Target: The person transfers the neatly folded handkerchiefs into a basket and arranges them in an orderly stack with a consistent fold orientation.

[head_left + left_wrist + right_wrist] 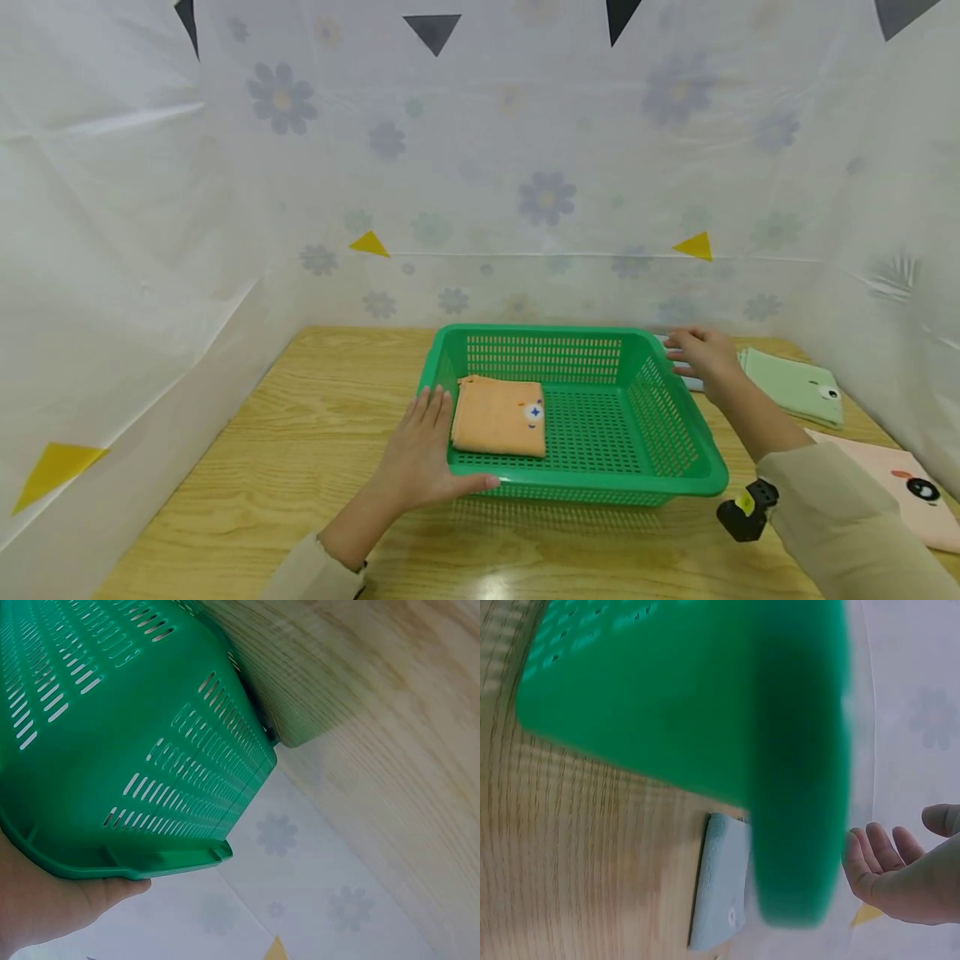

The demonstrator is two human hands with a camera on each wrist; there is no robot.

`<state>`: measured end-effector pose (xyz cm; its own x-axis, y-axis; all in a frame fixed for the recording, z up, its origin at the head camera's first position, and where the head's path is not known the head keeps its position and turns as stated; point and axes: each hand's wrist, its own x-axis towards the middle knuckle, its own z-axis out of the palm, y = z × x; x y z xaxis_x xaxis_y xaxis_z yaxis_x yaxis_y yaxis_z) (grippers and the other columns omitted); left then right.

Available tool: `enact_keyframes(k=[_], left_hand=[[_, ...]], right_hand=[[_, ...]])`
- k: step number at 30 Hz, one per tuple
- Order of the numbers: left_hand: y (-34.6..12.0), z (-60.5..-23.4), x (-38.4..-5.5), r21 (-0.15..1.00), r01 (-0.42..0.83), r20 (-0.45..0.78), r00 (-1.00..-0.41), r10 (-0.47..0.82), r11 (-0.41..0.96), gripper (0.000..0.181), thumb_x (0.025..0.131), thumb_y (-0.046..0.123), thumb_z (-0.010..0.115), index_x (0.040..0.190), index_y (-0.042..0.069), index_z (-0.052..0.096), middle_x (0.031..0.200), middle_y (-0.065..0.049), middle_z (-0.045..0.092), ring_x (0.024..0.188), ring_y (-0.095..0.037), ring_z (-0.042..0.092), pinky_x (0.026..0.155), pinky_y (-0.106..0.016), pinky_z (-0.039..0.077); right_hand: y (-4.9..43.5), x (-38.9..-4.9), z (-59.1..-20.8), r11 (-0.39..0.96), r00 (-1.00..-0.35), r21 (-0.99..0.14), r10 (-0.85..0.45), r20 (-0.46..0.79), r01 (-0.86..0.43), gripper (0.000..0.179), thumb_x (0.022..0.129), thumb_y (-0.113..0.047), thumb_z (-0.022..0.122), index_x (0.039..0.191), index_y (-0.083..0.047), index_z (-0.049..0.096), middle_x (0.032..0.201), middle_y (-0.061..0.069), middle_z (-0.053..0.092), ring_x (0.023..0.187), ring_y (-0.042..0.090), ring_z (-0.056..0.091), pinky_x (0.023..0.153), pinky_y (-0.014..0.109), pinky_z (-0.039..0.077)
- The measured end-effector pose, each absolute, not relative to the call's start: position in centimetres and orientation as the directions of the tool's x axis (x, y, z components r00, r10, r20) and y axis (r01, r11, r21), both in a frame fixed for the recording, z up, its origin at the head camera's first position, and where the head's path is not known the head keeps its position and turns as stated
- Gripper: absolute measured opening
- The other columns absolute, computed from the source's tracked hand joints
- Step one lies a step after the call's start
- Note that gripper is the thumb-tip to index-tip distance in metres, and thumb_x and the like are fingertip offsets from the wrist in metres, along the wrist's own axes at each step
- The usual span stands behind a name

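A green plastic basket (585, 482) with slotted walls stands on the wooden table. Inside it, toward the left, lies a folded orange towel (491, 417) with an embroidered face. My left hand (422, 454) rests on the basket's near left corner, fingers straight and thumb spread along the front rim. Beside the far right corner my right hand (703, 357) hovers with loosely bent fingers, holding nothing; the right wrist view shows this hand (900, 870) beyond the rim. A folded light blue towel (721, 881) lies under it, partly hidden in the head view by hand and basket.
To the right lie a folded green towel (791, 387) and, nearer, a pink towel (911, 483) partly covered by my right sleeve. Pale flowered sheeting (480, 167) encloses the wooden table (315, 433) at the back and sides.
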<state>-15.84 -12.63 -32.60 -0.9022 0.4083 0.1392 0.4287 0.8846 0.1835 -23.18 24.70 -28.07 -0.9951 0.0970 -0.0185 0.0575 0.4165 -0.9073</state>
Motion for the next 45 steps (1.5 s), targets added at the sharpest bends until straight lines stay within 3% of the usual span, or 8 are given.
enact_keyframes(k=[3,9,12,17,25,32,39,45], left_hand=[[-12.6,-32.6,-15.9,0.176,0.429,0.139,-0.902,0.41,0.886,0.132,0.06,0.096,0.016,0.147,-0.004,0.016,0.153,-0.022,0.016,0.143,-0.038,0.009,0.117,-0.049,0.013],[-12.6,-32.6,-15.9,0.173,0.424,0.129,-0.905,0.407,0.889,0.13,0.062,0.095,0.02,0.147,-0.003,0.015,0.153,-0.022,0.015,0.143,-0.037,0.009,0.117,-0.049,0.012],[-12.6,-32.6,-15.9,0.176,0.423,0.123,-0.905,0.406,0.889,0.129,0.063,0.094,0.023,0.147,-0.003,0.015,0.153,-0.021,0.015,0.143,-0.037,0.009,0.117,-0.049,0.012],[-12.5,-32.6,-15.9,0.172,0.423,0.115,-0.906,0.408,0.89,0.127,0.064,0.094,0.025,0.147,-0.003,0.015,0.153,-0.021,0.014,0.143,-0.037,0.009,0.117,-0.049,0.012],[-12.5,-32.7,-15.9,0.178,0.422,0.118,-0.906,0.406,0.889,0.128,0.064,0.094,0.024,0.147,-0.003,0.015,0.153,-0.021,0.014,0.143,-0.036,0.008,0.118,-0.048,0.011],[-12.5,-32.7,-15.9,0.184,0.42,0.116,-0.907,0.405,0.889,0.127,0.064,0.093,0.026,0.147,-0.002,0.015,0.154,-0.021,0.014,0.144,-0.036,0.008,0.118,-0.048,0.011],[-12.4,-32.7,-15.9,0.181,0.417,0.113,-0.909,0.402,0.891,0.127,0.065,0.093,0.027,0.147,-0.002,0.014,0.154,-0.02,0.014,0.144,-0.035,0.008,0.118,-0.048,0.012],[-12.4,-32.6,-15.8,0.186,0.422,0.114,-0.906,0.407,0.888,0.128,0.064,0.094,0.024,0.147,-0.002,0.014,0.154,-0.02,0.014,0.144,-0.035,0.008,0.118,-0.048,0.011]], right_hand=[[25.0,-23.0,-28.2,0.418,-0.994,-0.906,0.113,-0.014,0.061,0.058,0.099,-0.034,0.032,0.14,0.008,0.032,0.129,0.019,0.048,0.096,0.008,0.055,0.079,0.024,0.055],[25.7,-22.8,-28.6,0.416,-0.991,-0.906,0.131,-0.019,0.072,0.061,0.099,-0.036,0.033,0.14,0.009,0.03,0.131,0.023,0.048,0.087,0.0,0.054,0.077,0.023,0.055],[26.2,-22.7,-28.8,0.404,-0.989,-0.911,0.146,-0.022,0.08,0.061,0.098,-0.035,0.035,0.14,0.009,0.031,0.106,0.003,0.059,0.077,-0.007,0.053,0.073,0.02,0.055],[27.2,-22.6,-29.3,0.394,-0.986,-0.913,0.161,-0.042,0.103,0.06,0.098,-0.033,0.037,0.138,0.011,0.033,0.08,-0.022,0.051,0.068,-0.012,0.051,0.071,0.021,0.056],[28.8,-22.3,-30.3,0.415,-0.984,-0.901,0.167,-0.064,0.129,0.058,0.098,-0.033,0.036,0.135,0.012,0.036,0.081,-0.021,0.051,0.07,-0.012,0.052,0.072,0.022,0.056],[29.6,-21.9,-31.2,0.428,-0.982,-0.891,0.17,-0.085,0.151,0.064,0.098,-0.034,0.034,0.139,0.015,0.026,0.088,-0.015,0.054,0.069,-0.013,0.05,0.069,0.02,0.055],[30.3,-21.6,-31.9,0.438,-0.977,-0.884,0.196,-0.084,0.163,0.059,0.098,-0.033,0.036,0.135,0.014,0.034,0.077,-0.023,0.05,0.066,-0.014,0.049,0.068,0.022,0.056],[31.1,-21.2,-32.7,0.477,-0.973,-0.86,0.217,-0.083,0.18,0.061,0.098,-0.032,0.035,0.135,0.016,0.033,0.095,0.002,0.062,0.071,-0.01,0.049,0.069,0.025,0.056]])
